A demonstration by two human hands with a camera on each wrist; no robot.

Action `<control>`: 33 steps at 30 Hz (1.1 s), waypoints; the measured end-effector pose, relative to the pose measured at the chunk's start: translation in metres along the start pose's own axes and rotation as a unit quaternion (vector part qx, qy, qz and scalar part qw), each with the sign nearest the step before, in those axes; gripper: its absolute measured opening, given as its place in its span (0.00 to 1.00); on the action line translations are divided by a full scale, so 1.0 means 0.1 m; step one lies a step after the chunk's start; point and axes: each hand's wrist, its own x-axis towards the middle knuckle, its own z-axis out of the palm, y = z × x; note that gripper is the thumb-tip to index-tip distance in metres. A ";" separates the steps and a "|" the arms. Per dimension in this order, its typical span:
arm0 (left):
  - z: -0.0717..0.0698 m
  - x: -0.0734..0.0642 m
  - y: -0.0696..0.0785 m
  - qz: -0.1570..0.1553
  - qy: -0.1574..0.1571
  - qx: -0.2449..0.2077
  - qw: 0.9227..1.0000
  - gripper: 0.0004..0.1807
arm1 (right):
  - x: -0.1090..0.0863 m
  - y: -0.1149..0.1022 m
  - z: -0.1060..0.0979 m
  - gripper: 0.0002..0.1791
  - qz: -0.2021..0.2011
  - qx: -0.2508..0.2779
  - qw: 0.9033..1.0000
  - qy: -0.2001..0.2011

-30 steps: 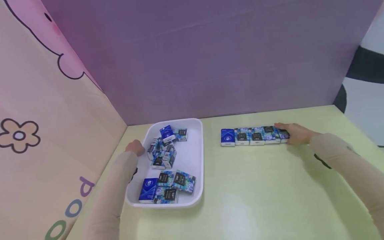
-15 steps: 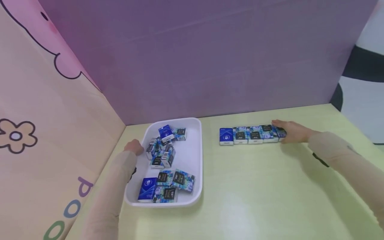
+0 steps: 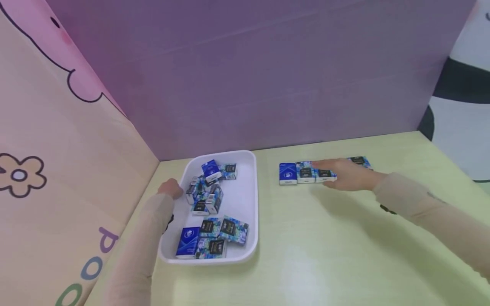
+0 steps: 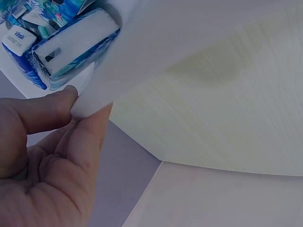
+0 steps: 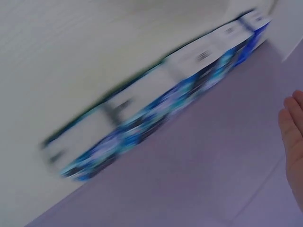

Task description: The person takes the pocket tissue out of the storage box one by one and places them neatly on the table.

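Observation:
My left hand (image 3: 171,188) pinches the left rim of a white plastic tub (image 3: 257,204), thumb and curled fingers on its edge in the left wrist view. Blue and flower-patterned tissue packs lie loosely inside, among them a plain blue pack (image 3: 188,242) at the near left corner. My right hand (image 3: 346,174), fingers extended and holding nothing, is over a row of tissue packs on the table, hiding part of it. At the row's left end lies a blue tissue pack (image 3: 288,174); a flower-patterned pack (image 3: 360,161) shows beyond the hand. In the right wrist view the row is blurred.
The pale yellow table (image 3: 306,238) meets a purple wall panel (image 3: 268,76) at the back. A cream panel (image 3: 76,148) with printed drawings stands close on the left, beside the left forearm. A black-and-white printed surface (image 3: 459,97) is at the far right.
My right hand has left the row's right end and moved left over its middle, uncovering the end pack. The left hand stays on the tub rim. The head view has shifted slightly.

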 end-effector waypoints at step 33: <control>0.03 0.06 -0.01 -0.009 0.004 -0.004 1.000 0.22 | 1.10 -1.99 0.92 0.52 -0.168 -0.141 0.943 -0.249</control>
